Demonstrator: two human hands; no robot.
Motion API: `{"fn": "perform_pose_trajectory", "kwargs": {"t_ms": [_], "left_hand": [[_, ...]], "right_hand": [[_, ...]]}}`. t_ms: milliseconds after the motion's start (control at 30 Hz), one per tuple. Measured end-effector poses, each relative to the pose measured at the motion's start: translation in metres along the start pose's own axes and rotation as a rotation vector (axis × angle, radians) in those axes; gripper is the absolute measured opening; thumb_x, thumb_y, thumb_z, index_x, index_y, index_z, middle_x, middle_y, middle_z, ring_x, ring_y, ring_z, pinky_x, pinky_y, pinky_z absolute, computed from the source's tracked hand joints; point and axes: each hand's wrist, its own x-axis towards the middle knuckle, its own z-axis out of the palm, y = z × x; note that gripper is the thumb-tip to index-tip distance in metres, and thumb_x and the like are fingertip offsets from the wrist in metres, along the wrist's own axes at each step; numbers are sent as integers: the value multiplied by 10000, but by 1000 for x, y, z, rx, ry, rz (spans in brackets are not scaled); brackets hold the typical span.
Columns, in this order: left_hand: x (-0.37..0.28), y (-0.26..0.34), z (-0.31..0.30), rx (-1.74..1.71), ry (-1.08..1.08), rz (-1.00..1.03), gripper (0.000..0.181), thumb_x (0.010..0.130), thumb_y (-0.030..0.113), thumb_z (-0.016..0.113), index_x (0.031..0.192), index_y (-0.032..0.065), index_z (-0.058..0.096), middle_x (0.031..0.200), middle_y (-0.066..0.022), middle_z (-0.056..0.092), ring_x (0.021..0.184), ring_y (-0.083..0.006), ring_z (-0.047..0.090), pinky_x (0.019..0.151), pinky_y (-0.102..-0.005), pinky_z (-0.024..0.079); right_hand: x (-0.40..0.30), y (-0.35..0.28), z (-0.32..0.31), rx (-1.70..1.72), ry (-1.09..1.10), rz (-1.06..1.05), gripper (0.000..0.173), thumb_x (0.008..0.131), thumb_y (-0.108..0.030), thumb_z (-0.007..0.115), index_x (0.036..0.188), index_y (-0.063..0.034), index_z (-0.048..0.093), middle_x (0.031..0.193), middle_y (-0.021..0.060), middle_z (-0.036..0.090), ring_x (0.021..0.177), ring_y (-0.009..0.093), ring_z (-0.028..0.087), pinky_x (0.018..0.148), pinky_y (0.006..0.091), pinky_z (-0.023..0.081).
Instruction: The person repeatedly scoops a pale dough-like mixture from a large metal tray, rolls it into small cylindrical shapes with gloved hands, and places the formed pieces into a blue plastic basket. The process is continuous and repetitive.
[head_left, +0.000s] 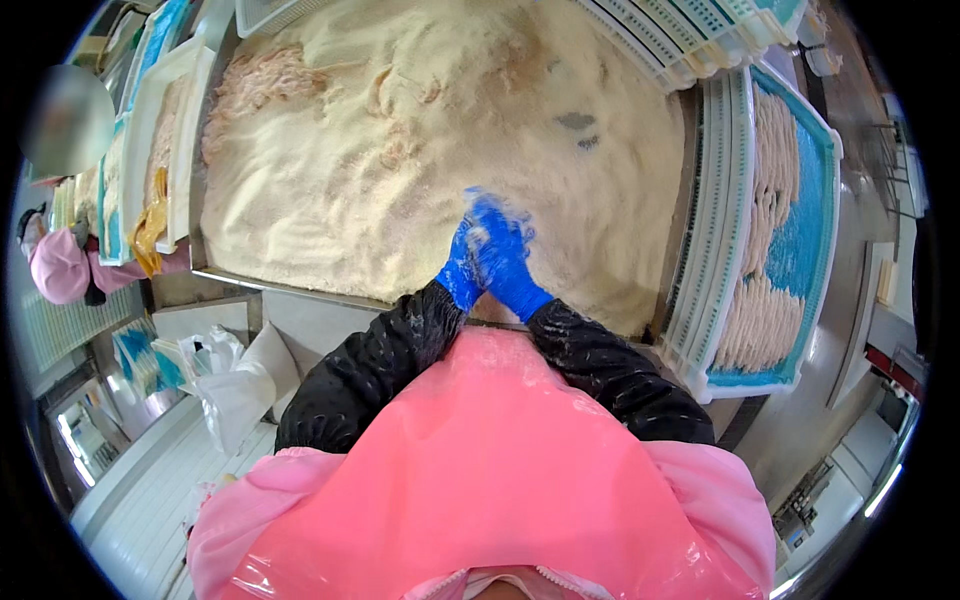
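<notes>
In blue gloves dusted with crumbs, my left hand (460, 262) and my right hand (504, 251) are pressed together, palm towards palm. Motion blurs the fingers, and a pale crumbed patch shows between them. Whether a piece is held there is hidden. Both hands are over the near part of a wide metal-rimmed bin, above a thick bed of pale breadcrumbs (322, 232). A heap of raw pinkish meat strips (262, 82) lies on the crumbs at the far left. A few half-coated meat pieces (394, 142) stick out near the middle.
Stacked white trays (823, 225) stand right of the bin, the top one blue-lined with rows of coated strips (757, 322). More tray edges (675, 37) lean in at the back right. A white tub (135, 135) and a co-worker's pink sleeve (124, 274) are at left.
</notes>
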Motion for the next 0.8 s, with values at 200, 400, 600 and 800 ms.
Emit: {"fn": "perform_pose_trajectory", "kwargs": {"t_ms": [200,400,600,800], "left_hand": [[-24,59,-28,210,380,-231,591,980,529,339,1345,79,455,1369,-170,481,1196,-364,501,1036,-533,372],[-28,45,16,1229,515,-277,688,966,596,322,1359,44,442,1298,-184,537,1123,-340,561,978,-447,439],[-22,66,2,1179,666,-243,693,974,601,283,1258,24,539,1112,-152,649,901,-245,650,828,-349,522],[-14,65,-9,1264,749,-184,703,975,597,262,1205,16,583,1037,-172,665,832,-260,658,787,-366,535]], "right_hand": [[-6,26,-30,-55,157,186,286,896,-254,583,1141,-113,623,1109,132,629,1137,302,520,982,472,345],[-21,16,-75,924,-54,440,349,889,-292,618,1139,-48,626,1024,103,663,800,198,579,716,310,444],[-66,11,-310,1164,82,623,426,908,-378,548,1146,-37,638,916,22,633,640,78,506,574,226,420],[-67,170,-491,515,531,500,387,895,-278,644,1201,-49,588,929,35,653,677,60,553,525,192,430]]}}
